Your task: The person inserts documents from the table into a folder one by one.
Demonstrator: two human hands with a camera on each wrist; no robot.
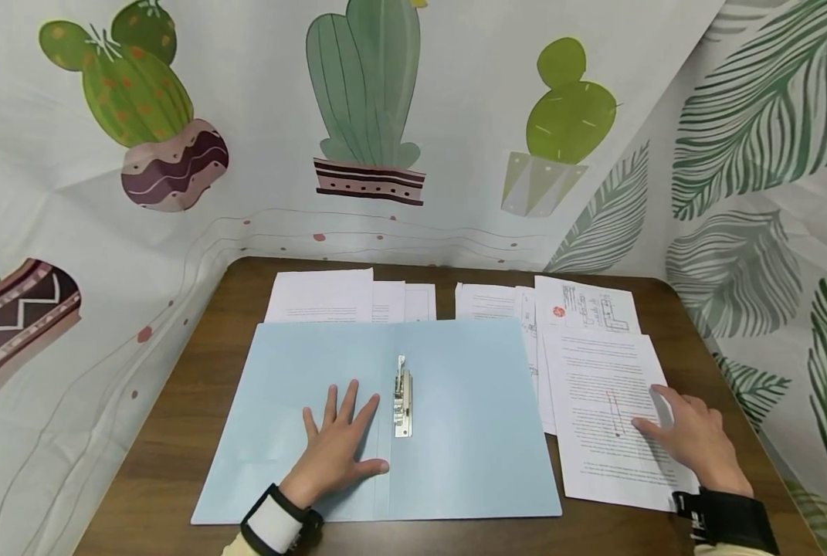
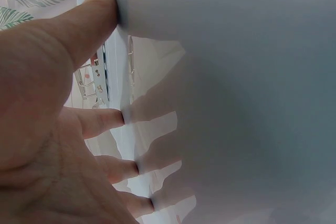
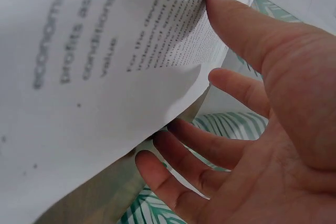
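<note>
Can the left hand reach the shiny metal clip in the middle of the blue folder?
Probably yes. The left hand lies flat on the open folder, and the clip sits just beside its fingers with nothing between them.

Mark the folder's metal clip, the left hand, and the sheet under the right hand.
metal clip (image 1: pixel 402 405), head view, middle of the clasp.
left hand (image 1: pixel 334 448), head view, back of the hand.
printed sheet (image 1: pixel 597 401), head view, text area.
</note>
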